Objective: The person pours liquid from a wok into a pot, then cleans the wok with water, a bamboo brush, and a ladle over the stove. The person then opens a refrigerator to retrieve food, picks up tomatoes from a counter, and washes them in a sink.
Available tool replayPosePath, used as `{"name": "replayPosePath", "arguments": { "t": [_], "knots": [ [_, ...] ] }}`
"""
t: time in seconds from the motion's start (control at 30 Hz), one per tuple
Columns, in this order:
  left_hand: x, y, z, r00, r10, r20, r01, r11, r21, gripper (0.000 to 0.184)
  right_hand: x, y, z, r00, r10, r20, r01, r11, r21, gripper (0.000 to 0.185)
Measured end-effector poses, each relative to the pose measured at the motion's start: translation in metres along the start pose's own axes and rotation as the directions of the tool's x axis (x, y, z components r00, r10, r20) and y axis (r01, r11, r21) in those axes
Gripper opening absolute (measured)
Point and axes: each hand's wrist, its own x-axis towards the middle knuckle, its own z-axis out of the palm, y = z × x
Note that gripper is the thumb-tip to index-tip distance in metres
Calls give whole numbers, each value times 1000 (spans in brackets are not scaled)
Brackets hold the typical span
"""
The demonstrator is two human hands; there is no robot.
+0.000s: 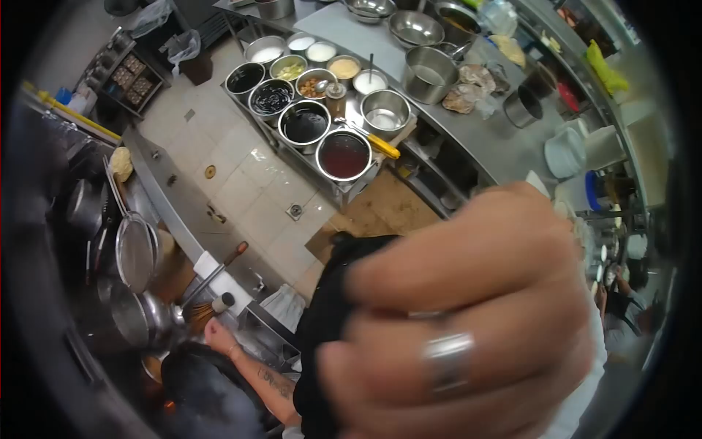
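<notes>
My right hand [468, 314], large and blurred, is close to the camera with its fingers curled and a silver ring on one finger. What it holds, if anything, is hidden. Low on the left, my left hand [218, 335] is closed at the end of a tattooed forearm, beside a whisk [199, 314] and above a dark, steaming pan [208, 388]. Any object inside that fist is too small to make out. A metal pot [135, 318] and a round strainer [136, 252] are farther left.
Steel containers of sauces and toppings stand on a cart [349, 192], with a yellow-handled tool [384, 146] across them. Metal bowls [415, 29] and a deep pot [430, 73] sit on the steel counter [482, 139]. Tiled floor [248, 175] lies between cart and stove side. Another person [625, 293] is far right.
</notes>
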Motion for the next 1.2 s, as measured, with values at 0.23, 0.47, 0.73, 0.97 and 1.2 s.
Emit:
{"name": "replayPosePath", "arguments": {
  "t": [0.23, 0.47, 0.73, 0.97, 1.2],
  "knots": [
    [-21, 60, 27, 992, 60, 109, -74, 989, 128, 32, -77, -67, -110, 983, 171, -72, -185, 938, -294, 29],
    [-123, 179, 106, 977, 155, 148, -199, 909, 366, 29, -242, 5, -264, 938, 337, -80, -262, 539, -800, 43],
    [-283, 281, 186, 918, 103, 382, -289, 835, 469, 23, -514, 76, -603, 340, 517, -786, -693, -427, -581, 27],
    [-334, 327, 194, 881, 5, 473, -291, 795, 533, 22, -553, 179, -718, 247, 477, -843, -638, -575, -512, 39],
    [-360, 255, 176, 843, -191, 503, -151, 813, 562, 22, -603, 240, -762, -16, 568, -823, -542, -696, -470, 42]
  ]
}}
